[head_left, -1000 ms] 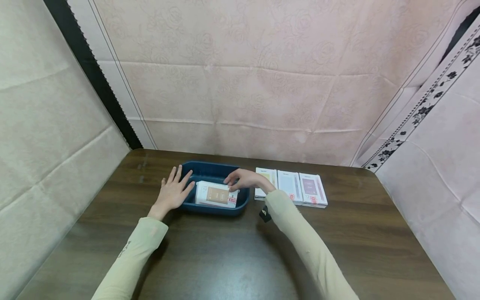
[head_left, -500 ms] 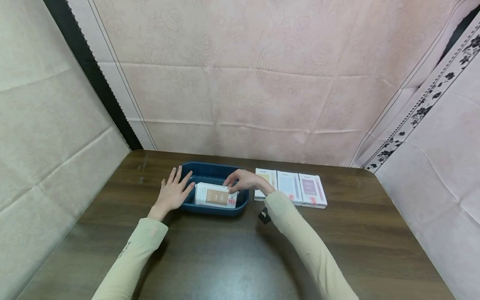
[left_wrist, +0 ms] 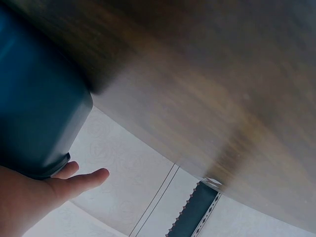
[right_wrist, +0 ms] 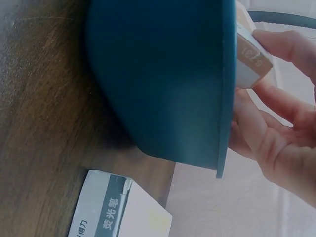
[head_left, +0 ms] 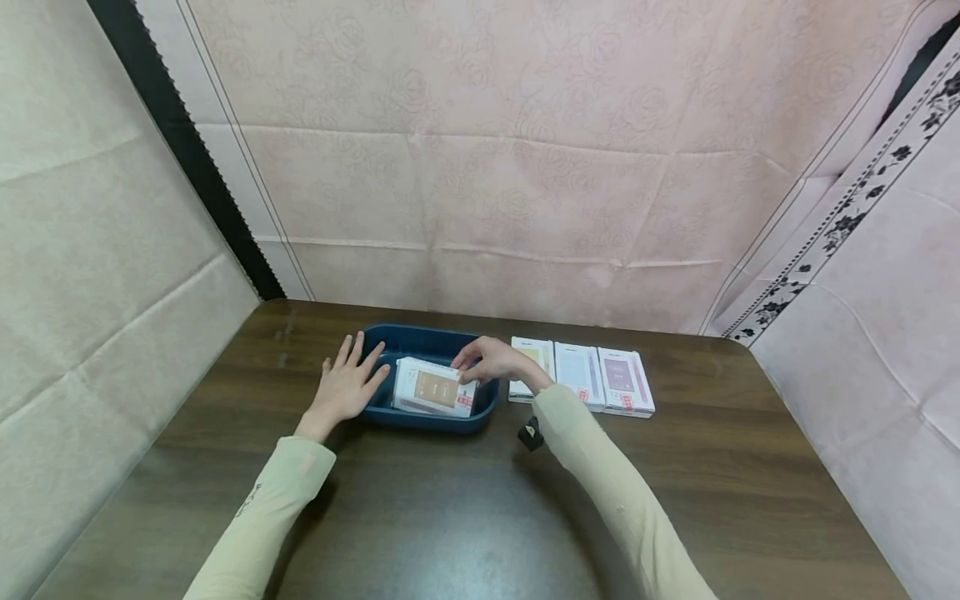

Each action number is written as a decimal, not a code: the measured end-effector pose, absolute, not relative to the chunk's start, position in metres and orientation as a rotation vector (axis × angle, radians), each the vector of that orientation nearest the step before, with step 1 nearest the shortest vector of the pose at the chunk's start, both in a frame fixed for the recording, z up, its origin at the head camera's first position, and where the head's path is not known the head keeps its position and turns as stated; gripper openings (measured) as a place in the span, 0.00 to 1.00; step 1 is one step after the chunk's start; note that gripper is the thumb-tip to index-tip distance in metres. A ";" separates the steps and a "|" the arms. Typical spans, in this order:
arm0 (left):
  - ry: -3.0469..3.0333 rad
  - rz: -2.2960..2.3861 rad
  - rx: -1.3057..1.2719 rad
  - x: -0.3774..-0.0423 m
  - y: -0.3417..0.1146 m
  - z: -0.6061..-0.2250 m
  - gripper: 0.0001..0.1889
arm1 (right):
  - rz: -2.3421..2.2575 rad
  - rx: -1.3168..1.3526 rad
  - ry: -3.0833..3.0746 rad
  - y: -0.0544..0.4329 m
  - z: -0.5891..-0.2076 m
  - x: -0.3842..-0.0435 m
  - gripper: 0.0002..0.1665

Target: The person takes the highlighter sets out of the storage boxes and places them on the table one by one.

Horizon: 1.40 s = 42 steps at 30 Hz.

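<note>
A dark blue plastic basin (head_left: 429,422) stands on the table, with a flat white box with a tan panel (head_left: 437,388) inside it. My right hand (head_left: 493,362) reaches over the basin's right rim and pinches the box's right end between thumb and fingers. In the right wrist view, the tan end of the box (right_wrist: 253,58) shows between thumb and fingers, just past the rim. White edges below suggest another box under it. My left hand (head_left: 347,385) rests with spread, straight fingers at the basin's left rim; in the left wrist view its thumb and a fingertip show beside the basin wall (left_wrist: 44,98).
Right of the basin stand three white boxes in a row: one with a yellow panel (head_left: 529,350), one pale blue (head_left: 579,371), one purple (head_left: 626,379). In the right wrist view, the nearest box (right_wrist: 111,207) carries printed characters. Patterned cloth (head_left: 480,200) hangs behind the brown table (head_left: 450,517).
The tan-panelled box shifts and tilts slightly in the basin, its left end dipping and then rising, while my right hand keeps its pinch. My left hand stays in place.
</note>
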<state>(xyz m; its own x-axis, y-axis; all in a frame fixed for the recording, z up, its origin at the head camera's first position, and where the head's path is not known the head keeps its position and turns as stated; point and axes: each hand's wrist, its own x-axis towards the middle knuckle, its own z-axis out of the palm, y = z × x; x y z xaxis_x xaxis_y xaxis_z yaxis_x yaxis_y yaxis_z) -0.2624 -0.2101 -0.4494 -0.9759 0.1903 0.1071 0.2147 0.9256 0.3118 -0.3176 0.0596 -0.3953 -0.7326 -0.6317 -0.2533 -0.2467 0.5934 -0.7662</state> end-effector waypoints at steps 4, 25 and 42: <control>-3.008 -0.503 -0.313 -0.262 -0.210 -0.450 0.32 | -1.054 -0.685 2.313 0.062 -0.397 -0.318 0.16; -2.940 -0.605 -0.336 -0.265 -0.213 -0.457 0.36 | -1.355 -0.434 2.249 0.071 -0.399 -0.311 0.20; -2.999 -0.470 -0.285 -0.265 -0.209 -0.451 0.30 | -1.561 -0.177 2.198 0.071 -0.394 -0.299 0.22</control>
<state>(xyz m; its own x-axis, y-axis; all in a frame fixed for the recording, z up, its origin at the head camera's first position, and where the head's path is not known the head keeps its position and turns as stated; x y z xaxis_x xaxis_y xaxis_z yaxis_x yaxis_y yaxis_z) -0.2647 -0.2092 -0.4512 -0.9783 0.1693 0.1199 0.1978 0.9350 0.2942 -0.2991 0.0707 -0.3943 -0.8963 -0.3480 -0.2747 0.1447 0.3561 -0.9232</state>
